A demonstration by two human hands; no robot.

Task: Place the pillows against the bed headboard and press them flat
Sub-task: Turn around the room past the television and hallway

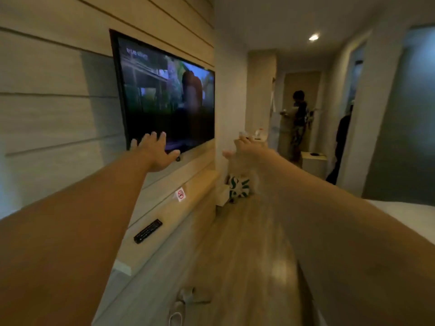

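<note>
Wood floor (235, 255) nearest, white bed (400, 215) corner at 3 o'clock; no pillows in view. Remote (148, 231) on shelf at 8 o'clock. Left hand (156, 152) fingers spread, empty, before TV (167, 95). Right hand (244, 149) blurred, seems open, empty. Person (299, 121) far at 1 o'clock.

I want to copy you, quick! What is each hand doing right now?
Left hand: open, fingers spread, holding nothing.
Right hand: blurred, looks open, holding nothing that shows.

Black remote (148, 231) on beige shelf (164, 215); green-and-white patterned bag (239, 188); pale wood-grain floor (235, 255).
</note>
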